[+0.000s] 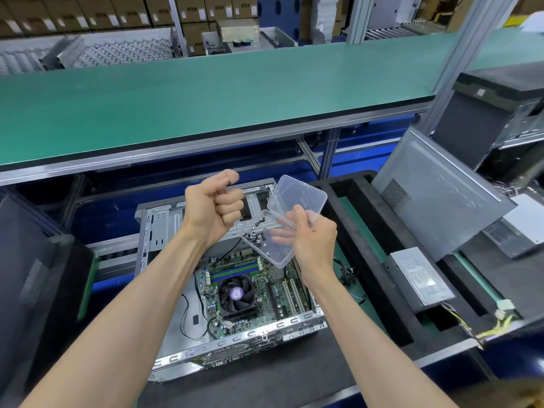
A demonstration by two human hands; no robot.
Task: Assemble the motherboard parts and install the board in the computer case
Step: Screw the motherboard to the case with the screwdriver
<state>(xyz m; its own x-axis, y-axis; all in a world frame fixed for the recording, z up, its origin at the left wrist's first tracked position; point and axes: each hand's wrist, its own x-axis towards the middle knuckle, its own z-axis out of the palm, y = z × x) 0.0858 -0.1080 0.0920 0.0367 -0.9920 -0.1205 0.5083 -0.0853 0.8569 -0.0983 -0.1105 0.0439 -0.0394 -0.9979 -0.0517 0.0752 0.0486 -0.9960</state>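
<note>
Right hand grips open clear plastic hinged box of small dark screws, tilted for access; left hand fisted, contents unseen, above green motherboard.

**Colour rundown of the bench**

The box in the right hand is clear plastic, dark little screws showing through it. Right below that grip the motherboard is green, with blue and green slot strips, and a black fan with a purple round sticker. The case around it is bare silver metal. Above the grip runs a teal-green shelf. Off to the right: black foam tray, grey side panel with a dotted vent patch, silver power supply with yellow wires.
</note>
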